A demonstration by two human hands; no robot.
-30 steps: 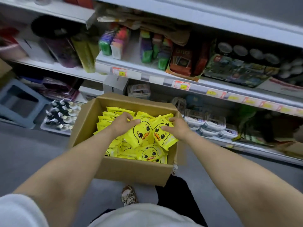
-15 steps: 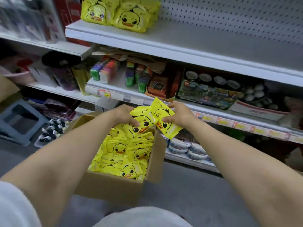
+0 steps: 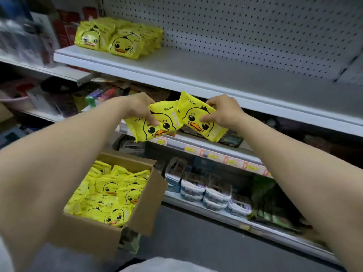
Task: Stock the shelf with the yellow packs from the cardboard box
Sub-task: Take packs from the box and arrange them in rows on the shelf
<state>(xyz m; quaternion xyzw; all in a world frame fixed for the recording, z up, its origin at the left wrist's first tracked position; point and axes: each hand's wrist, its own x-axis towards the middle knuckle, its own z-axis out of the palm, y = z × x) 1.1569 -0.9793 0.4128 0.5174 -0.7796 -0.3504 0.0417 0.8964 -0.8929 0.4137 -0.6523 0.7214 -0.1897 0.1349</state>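
Both hands have risen since half a second ago. The two packs that were just over the open brown cardboard box (image 3: pixel 145 209) are now well above it, level with the front lip of the white metal shelf (image 3: pixel 216 73). High above the box, at the shelf's left end, stocked packs (image 3: pixel 117 42) with the same yellow duck face stand in rows, and loose packs (image 3: pixel 110 193) fill the box itself.

Above the box, the left hand (image 3: pixel 140 107) pinches the left pack (image 3: pixel 157 127), a soft yellow plastic pouch. Its thumb is on the printed face and its other fingers are behind. Touching or overlapping it to the right, the right pack (image 3: pixel 196 122) is pinched the same way by the right hand (image 3: pixel 225 112).

The packs look light, squashy and a little slick. A grip across the flat faces near an edge should hold them, and a hard squeeze would only crumple them. The bare stretch of shelf up and to the right of the box looks like the place for them.
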